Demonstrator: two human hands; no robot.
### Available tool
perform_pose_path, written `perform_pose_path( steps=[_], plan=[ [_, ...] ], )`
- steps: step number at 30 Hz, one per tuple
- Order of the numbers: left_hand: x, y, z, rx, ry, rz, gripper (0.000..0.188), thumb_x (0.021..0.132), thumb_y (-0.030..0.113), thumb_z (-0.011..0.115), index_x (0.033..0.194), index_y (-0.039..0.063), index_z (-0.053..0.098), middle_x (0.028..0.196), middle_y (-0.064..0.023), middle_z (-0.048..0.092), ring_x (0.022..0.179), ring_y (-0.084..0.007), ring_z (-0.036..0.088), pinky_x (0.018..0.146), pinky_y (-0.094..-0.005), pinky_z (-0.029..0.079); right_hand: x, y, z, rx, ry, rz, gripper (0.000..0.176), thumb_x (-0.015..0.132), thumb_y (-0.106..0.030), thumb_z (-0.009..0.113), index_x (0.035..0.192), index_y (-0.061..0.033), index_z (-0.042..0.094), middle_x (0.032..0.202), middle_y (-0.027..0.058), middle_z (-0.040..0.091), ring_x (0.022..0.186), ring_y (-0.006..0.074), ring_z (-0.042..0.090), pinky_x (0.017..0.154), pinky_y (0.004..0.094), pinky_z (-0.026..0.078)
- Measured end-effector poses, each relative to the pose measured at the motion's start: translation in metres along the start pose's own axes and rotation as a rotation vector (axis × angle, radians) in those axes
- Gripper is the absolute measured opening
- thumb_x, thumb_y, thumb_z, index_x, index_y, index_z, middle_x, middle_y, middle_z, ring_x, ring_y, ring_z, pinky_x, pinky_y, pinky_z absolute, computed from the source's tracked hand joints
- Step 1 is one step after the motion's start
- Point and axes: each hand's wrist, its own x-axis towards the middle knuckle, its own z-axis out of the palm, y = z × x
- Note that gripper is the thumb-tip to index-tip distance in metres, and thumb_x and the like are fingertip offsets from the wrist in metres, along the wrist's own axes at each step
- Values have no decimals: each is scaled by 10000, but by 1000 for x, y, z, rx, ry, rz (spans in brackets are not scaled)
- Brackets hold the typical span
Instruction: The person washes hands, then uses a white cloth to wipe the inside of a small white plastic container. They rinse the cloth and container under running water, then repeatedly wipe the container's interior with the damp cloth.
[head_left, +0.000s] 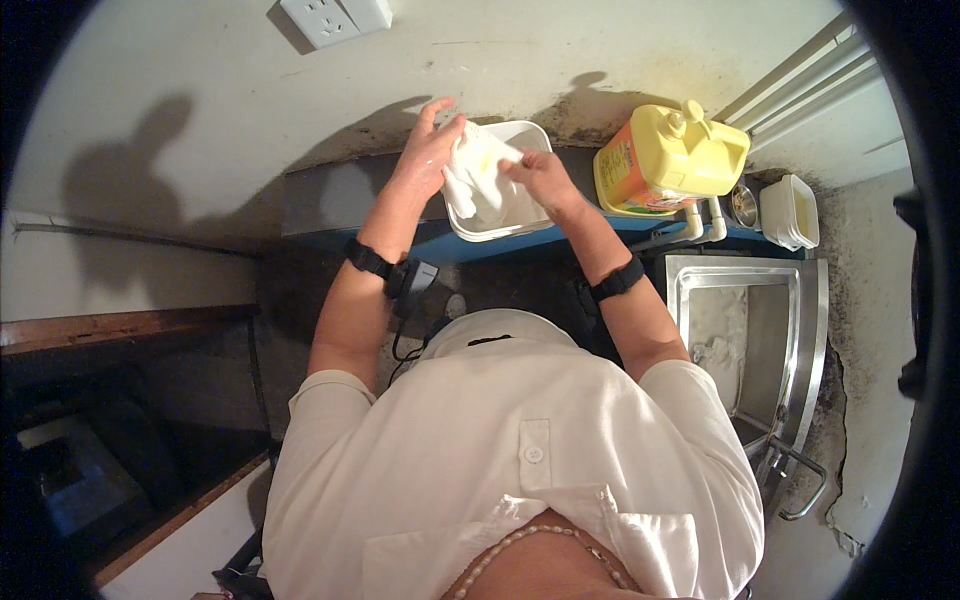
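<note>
A white cloth (480, 169) hangs bunched between my two hands, over the opening of a white plastic tub (536, 139). My left hand (429, 154) grips the cloth's upper left side between thumb and palm, its index finger raised. With thumb and fingers, my right hand (541, 176) pinches the cloth's right edge above the tub's right side. A yellowish patch shows on the cloth. The tub stands on a dark ledge (337, 191) against the wall. Part of the tub's inside is hidden by the cloth.
Right of the tub stands a large yellow plastic jug (679, 161) with a pump cap. Beyond it are a metal bowl (744, 206) and small stacked white containers (787, 214). A stainless steel sink (772, 330) with a faucet (814, 480) lies at the right. White pipe elbows (701, 223) stick out below the jug.
</note>
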Motion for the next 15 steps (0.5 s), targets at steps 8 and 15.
perform_pose_path(
  steps=[8,15],
  plan=[
    [-20,25,-2,1000,-233,361,277,814,160,666,1011,-18,589,896,-152,586,816,-231,583,736,-337,457,10,-28,-9,614,183,-58,300,976,-289,479,1036,-6,554,893,71,619,783,148,605,717,307,507],
    [-33,-22,55,1175,26,642,294,870,278,598,772,4,554,748,-212,595,727,-395,590,638,-444,468,30,-1,26,739,112,142,386,979,-397,423,962,-42,571,886,88,618,811,199,597,730,328,497]
  ],
)
